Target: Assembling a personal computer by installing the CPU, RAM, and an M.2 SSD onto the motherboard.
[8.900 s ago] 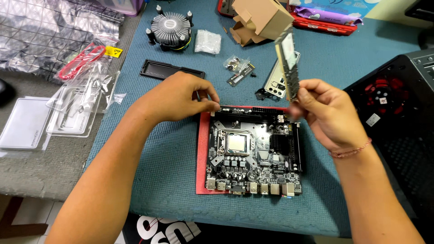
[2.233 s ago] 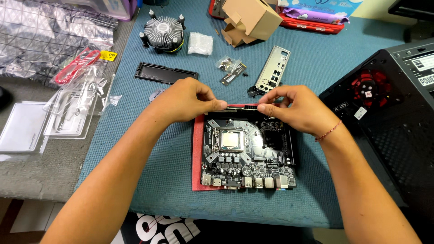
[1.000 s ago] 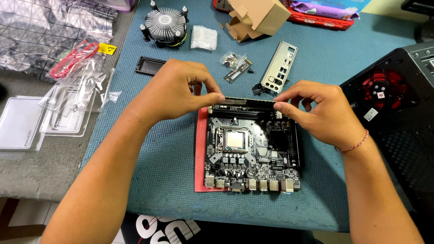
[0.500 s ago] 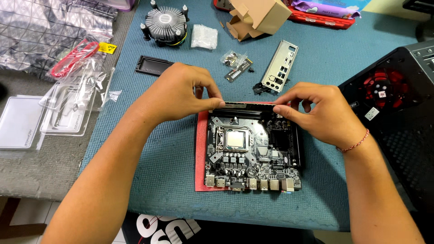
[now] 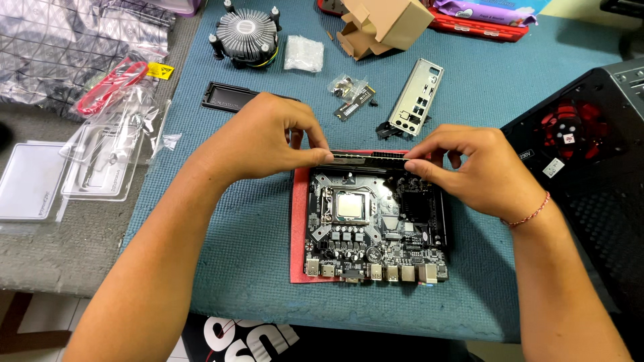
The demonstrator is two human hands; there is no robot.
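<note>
A black motherboard (image 5: pixel 376 228) with a silver processor (image 5: pixel 351 206) in its socket lies on a red sheet (image 5: pixel 299 221) on the blue mat. A dark memory stick (image 5: pixel 365 158) stands on edge along the board's far side. My left hand (image 5: pixel 265 137) pinches the stick's left end with thumb and fingers. My right hand (image 5: pixel 463 167) presses down on its right end with the fingertips. Both hands hide the stick's ends and the slot latches.
Behind the board lie a silver port shield (image 5: pixel 417 98), a small bag of screws (image 5: pixel 349 87), a black plastic tray (image 5: pixel 231 97), a round cooler fan (image 5: pixel 247 31) and a cardboard box (image 5: pixel 386 20). A black computer case (image 5: pixel 590 161) stands at right. Clear plastic packaging (image 5: pixel 100 161) lies left.
Earlier my right hand held the memory stick up in the air. It has since come down onto the board's far edge, and both hands have stayed on its ends over the last second.
</note>
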